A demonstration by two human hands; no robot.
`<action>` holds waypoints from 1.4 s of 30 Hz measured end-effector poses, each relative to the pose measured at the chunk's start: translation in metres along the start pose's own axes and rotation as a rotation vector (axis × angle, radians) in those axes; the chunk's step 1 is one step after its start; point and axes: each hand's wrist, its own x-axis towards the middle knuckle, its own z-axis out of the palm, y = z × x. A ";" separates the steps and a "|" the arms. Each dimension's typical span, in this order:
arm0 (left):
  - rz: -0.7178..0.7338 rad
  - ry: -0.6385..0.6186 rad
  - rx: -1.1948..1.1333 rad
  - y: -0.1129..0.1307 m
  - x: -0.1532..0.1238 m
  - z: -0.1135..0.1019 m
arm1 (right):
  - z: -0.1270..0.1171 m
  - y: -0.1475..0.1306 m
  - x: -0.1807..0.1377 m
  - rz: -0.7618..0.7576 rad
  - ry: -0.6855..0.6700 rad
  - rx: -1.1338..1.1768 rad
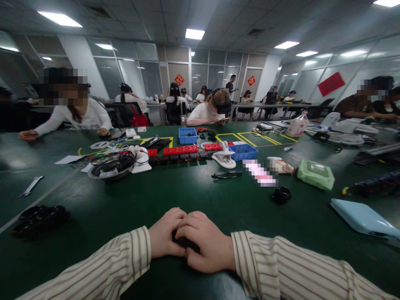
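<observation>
My left hand [165,237] and my right hand [206,243] rest together on the green table [200,196] near its front edge, fingers curled and touching. Between them a small black object [184,242] shows, mostly hidden by the fingers; I cannot make out what it is. Both sleeves are striped. A black round cap [281,194] lies to the right beyond my hands, and black glasses [226,175] lie further back in the middle.
A row of red and black parts [179,153], two blue bins [188,135], a white clamp-like device [224,157], a bowl with cables [111,166], a green pouch [315,174], a light blue case [362,217], a wrench [31,185] and black parts [39,218] lie about. Other people sit across the table.
</observation>
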 end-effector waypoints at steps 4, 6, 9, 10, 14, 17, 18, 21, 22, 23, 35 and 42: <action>-0.012 0.015 0.009 -0.002 -0.001 0.001 | -0.001 -0.001 0.000 -0.015 0.026 0.023; -0.017 0.005 0.015 -0.003 -0.001 0.001 | -0.001 -0.002 0.000 -0.003 0.047 0.017; -0.024 -0.003 0.017 -0.004 -0.001 0.002 | -0.001 -0.002 0.000 0.007 0.055 0.010; -0.027 -0.001 0.014 -0.004 -0.001 0.002 | -0.001 -0.002 0.000 0.006 0.053 0.009; -0.025 0.007 -0.013 -0.004 -0.001 0.003 | -0.001 -0.002 0.000 -0.006 0.048 0.018; -0.022 0.011 -0.021 -0.004 0.000 0.003 | -0.002 -0.003 -0.001 -0.008 0.051 0.020; -0.022 0.013 -0.022 -0.004 0.000 0.003 | -0.002 -0.003 -0.001 -0.006 0.057 0.019; -0.022 0.023 -0.024 -0.003 0.000 0.003 | -0.001 -0.004 -0.001 0.006 0.076 0.019; -0.020 0.025 -0.021 -0.003 0.000 0.003 | -0.001 -0.004 -0.001 0.008 0.080 0.023; -0.016 0.026 -0.017 -0.002 -0.001 0.003 | -0.001 -0.004 0.000 0.009 0.082 0.030; -0.005 0.031 0.008 0.002 -0.003 -0.001 | -0.004 -0.005 0.000 0.106 0.083 0.112; 0.017 0.042 0.042 0.002 -0.005 -0.002 | -0.003 -0.004 0.001 0.135 0.086 0.171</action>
